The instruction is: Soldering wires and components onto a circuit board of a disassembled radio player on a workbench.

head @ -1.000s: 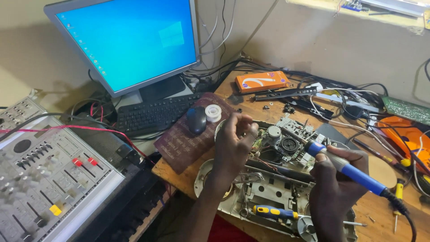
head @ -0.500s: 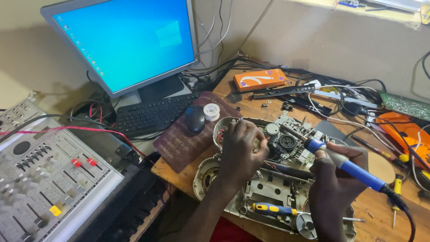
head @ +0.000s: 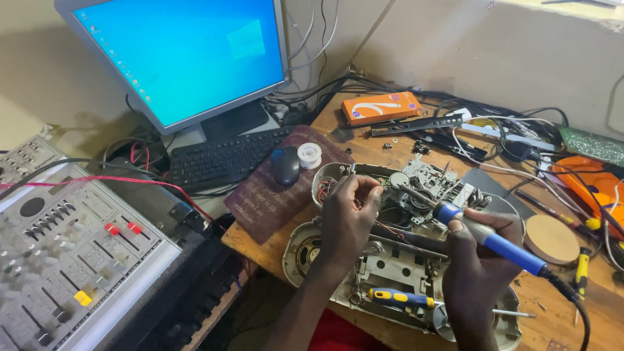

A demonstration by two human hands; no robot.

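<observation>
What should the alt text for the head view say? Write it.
A person's right hand holds a blue-handled soldering iron over an opened grey plastic cassette player on a wooden bench, while the left hand pinches something small inside it. A lit blue computer monitor stands behind.

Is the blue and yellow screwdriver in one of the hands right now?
No: the screwdriver lies on the opened player, while the right hand holds a soldering iron.
</observation>
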